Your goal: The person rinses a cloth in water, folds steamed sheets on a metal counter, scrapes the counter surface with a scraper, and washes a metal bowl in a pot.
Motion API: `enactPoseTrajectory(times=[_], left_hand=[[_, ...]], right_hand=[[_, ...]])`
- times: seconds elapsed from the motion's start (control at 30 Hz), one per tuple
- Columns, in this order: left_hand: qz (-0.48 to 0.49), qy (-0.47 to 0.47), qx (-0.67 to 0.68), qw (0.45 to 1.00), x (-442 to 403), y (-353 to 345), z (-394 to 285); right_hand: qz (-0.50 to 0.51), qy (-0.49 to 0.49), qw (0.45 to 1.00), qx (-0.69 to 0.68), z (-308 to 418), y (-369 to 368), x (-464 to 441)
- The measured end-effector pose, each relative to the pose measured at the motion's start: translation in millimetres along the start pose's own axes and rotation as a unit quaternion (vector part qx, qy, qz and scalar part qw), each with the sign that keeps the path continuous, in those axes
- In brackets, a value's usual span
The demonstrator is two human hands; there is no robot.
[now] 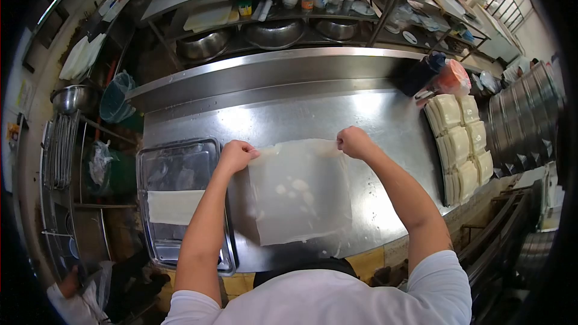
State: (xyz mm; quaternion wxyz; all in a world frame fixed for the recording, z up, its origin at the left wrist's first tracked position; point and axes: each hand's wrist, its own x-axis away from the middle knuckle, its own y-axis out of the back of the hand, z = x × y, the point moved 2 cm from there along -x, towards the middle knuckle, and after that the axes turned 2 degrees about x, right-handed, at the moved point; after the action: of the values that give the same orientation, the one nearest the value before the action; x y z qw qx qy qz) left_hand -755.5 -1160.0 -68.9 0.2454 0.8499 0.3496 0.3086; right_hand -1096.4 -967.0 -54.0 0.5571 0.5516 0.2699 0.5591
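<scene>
A thin, translucent whitish sheet (301, 192) is spread out in front of me over the steel worktable (283, 108), with paler patches near its middle. I cannot tell what it is made of. My left hand (238, 155) pinches its far left corner. At the far right corner, my right hand (354, 142) is closed on the sheet's edge. A metal tray (180, 168) lies to the left, partly behind my left forearm. Inside it rests a flat, pale dough-like strip (173, 207), its right end hidden by that arm.
Several pale, wrapped-looking blocks (457, 138) sit on a dark tray at the right. Behind them stand a dark container (423, 74) and a pink bag (453, 77). Stacked round metal pans (522, 121) rise farther right. A raised steel ledge (277, 72) runs along the table's back.
</scene>
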Motion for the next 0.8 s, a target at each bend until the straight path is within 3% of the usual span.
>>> enactPoseTrajectory(times=[0.27,0.37,0.43,0.53,0.57,0.63,0.8], left_hand=[[-0.087,-0.041,0.022,0.995,65.9,7.3,-14.4],[-0.138,-0.106,0.012,0.985,107.8,5.7,-23.1],[-0.125,-0.112,-0.011,0.986,132.4,-6.0,-16.9],[-0.09,-0.137,-0.086,0.983,167.5,-33.1,6.8],[-0.076,-0.147,-0.117,0.979,176.9,-41.6,14.9],[-0.06,-0.126,-0.109,0.984,193.5,-48.2,24.5],[-0.065,-0.074,-0.045,0.994,205.9,-41.9,18.5]], right_hand=[[-0.122,-0.01,0.987,-0.105,15.2,26.2,74.6],[-0.143,-0.014,0.983,-0.115,17.7,16.4,108.9],[-0.16,-0.023,0.981,-0.106,14.3,-6.2,133.2],[-0.077,-0.058,0.99,-0.1,18.1,-47.5,171.7],[-0.074,-0.026,0.992,-0.094,17.2,-62.0,185.0],[-0.036,-0.045,0.996,-0.065,26.5,-71.5,200.7],[-0.118,-0.008,0.984,-0.132,64.5,-86.3,196.5]])
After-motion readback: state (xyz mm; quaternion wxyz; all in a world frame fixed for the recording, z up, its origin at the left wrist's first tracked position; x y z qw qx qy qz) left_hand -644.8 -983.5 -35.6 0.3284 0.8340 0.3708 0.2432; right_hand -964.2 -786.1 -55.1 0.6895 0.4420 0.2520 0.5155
